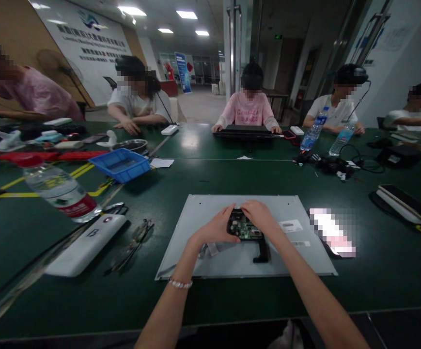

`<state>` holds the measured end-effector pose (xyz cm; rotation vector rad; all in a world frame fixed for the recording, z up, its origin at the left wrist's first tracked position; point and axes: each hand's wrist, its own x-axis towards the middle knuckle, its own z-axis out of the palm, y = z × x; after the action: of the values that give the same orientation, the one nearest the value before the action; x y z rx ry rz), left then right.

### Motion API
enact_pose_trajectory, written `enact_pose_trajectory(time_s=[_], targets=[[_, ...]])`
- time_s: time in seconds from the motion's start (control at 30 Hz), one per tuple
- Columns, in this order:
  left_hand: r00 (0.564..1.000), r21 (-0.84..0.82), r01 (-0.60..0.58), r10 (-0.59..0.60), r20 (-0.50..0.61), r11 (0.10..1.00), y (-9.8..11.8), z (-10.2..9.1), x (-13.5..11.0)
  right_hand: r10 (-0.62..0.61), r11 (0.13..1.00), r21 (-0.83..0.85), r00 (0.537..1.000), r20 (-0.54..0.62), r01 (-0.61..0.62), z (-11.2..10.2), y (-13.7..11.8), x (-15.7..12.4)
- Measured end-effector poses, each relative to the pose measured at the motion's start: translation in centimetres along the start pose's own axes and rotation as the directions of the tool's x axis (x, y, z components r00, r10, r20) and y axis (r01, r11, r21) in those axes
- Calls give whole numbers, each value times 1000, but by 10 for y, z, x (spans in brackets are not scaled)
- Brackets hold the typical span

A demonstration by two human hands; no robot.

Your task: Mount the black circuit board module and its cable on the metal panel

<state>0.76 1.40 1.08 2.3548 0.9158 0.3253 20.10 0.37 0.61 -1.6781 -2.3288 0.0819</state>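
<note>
A green circuit board (245,229) in a black plastic frame is between my hands, over a flat grey metal panel (192,208) on the table. My left hand (217,227) grips the frame's left side, thumb at the lower edge and fingers at the top left. Curled over the top right edge is my right hand (259,215); its fingertips are partly hidden. A black bracket-like arm (261,253) extends down from the board's right side. Short loose strips (210,249) lie on the panel below my left wrist. White labels (290,226) are stuck on the panel's right part.
Right of the panel lies a lit phone (332,232). On the left are glasses (132,247), a white power bank (86,245), a tilted water bottle (61,191) and a blue tray (121,165). Several people sit across the table (210,179), near bottles (314,130) and cables.
</note>
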Motion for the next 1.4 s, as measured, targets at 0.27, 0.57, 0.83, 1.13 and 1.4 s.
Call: enact_pose_trajectory(time_s=[0.27, 0.57, 0.83, 1.13, 1.4], targets=[[1000, 15, -9, 8, 16, 1000, -7, 3, 2, 40, 999, 18, 999, 5, -40, 2, -5, -2], [1000, 15, 12, -12, 25, 1000, -5, 4, 2, 57, 997, 43, 998, -3, -57, 5, -4, -2], [999, 18, 19, -20, 39, 1000, -3, 2, 3, 55, 997, 55, 998, -5, -55, 5, -3, -3], [999, 1, 17, -17, 33, 1000, 3, 0, 0, 50, 996, 81, 999, -19, -48, -12, -2, -11], [999, 12, -12, 12, -32, 1000, 12, -5, -3, 293, 935, 219, 955, -36, -279, -30, 73, -80]])
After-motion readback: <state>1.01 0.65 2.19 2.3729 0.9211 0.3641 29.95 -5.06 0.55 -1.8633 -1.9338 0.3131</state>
